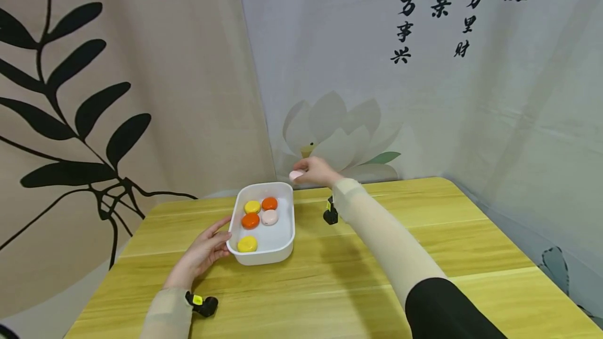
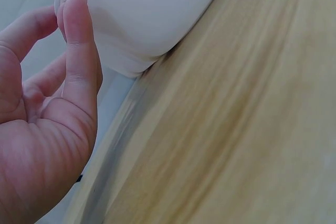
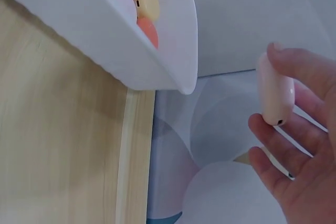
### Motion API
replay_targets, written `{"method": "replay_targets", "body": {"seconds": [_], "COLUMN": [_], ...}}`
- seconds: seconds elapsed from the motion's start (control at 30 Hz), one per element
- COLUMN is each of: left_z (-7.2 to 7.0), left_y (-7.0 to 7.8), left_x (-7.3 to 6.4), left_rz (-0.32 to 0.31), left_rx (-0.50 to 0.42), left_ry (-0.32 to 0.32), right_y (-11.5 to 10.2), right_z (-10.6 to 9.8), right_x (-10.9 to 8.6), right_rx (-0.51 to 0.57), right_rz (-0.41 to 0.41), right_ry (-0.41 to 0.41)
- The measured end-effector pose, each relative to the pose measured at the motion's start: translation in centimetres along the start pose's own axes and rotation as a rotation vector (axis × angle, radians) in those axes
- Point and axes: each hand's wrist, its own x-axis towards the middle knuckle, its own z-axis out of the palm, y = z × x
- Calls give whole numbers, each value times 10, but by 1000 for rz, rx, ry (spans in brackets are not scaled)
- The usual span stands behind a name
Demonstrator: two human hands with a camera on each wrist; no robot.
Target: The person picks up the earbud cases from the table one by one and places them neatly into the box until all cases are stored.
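A white plastic tub (image 1: 275, 258) stands on the table, with several smooth round discs lying in it. My left hand (image 1: 204, 250) holds it at the near left, thumb and fingers at the rim. Up beyond the tub's far right corner, my right hand (image 1: 319, 170) pinches a pale pink round disc (image 3: 275, 93) between thumb and fingers. That disc has a small dark slot in its edge. Inside the tub, a yellow disc (image 1: 247, 244) lies near the front. Behind it sit an orange disc (image 1: 250, 221), a pink disc (image 1: 269, 217), another orange disc (image 1: 269, 203) and a second yellow disc (image 1: 252, 206).
The wooden table (image 1: 301, 302) ends just behind the tub. A hanging cloth backdrop (image 1: 198, 93) with printed leaves, a lotus and black characters rises past that edge. Small black devices (image 1: 205, 306) are strapped to both wrists.
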Motion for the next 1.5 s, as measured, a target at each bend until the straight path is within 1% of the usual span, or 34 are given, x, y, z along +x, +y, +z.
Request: {"method": "replay_targets", "body": {"seconds": [0.37, 0.5, 0.8, 1.03, 1.23, 1.5], "left_z": [-1, -1, -2, -2, -1, -2], "left_y": [0, 0, -1, 0, 1, 1], "left_x": [1, 0, 0, 0, 0, 0], "left_rz": [7, 6, 6, 5, 5, 4], "left_rx": [-20, -23, -25, -18, -9, -19], "left_ry": [-16, -20, -21, -14, -13, -28], "right_y": [-10, -12, -21, -24, -29, -33], "right_z": [7, 10, 17, 22, 25, 32], "right_x": [10, 13, 12, 18, 17, 17], "right_rx": [17, 28, 40, 23, 13, 16], "right_rz": [1, 16, 29, 44, 40, 57], "right_ry": [-37, -56, -84, -103, -114, -136]}}
